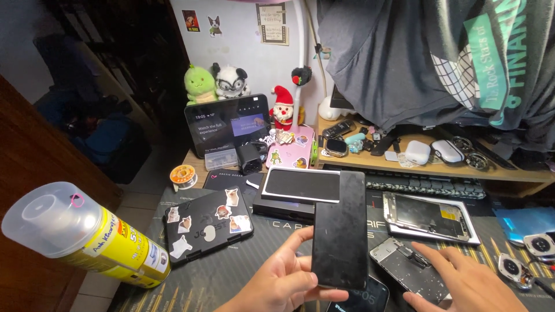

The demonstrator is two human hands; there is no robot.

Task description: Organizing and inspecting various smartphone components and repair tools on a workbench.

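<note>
My left hand point(283, 280) holds a black phone screen panel point(340, 228) upright, thumb across its lower edge and fingers behind it. My right hand point(462, 280) is spread flat, fingers wide, fingertips touching an opened phone body point(404, 267) lying on the dark worktop mat point(243, 271) — nothing gripped there.

Around me it is crowded. Behind the panel sits a flat phone box point(300, 186) on another box; to its right a display assembly in a white tray point(430, 218). Left of the panel lies a black case with animal stickers point(207, 222), and at the near-left edge a yellow spray can with a clear cap point(81, 234) lies tilted towards me. Beneath the panel another phone point(364, 299) shows at the bottom edge. Round black parts point(537, 245) lie at far right.

Open room is scarce — only the bare mat between the sticker case and my left hand. A wooden shelf point(439, 167) and hanging dark shirts point(428, 58) close off the back.
</note>
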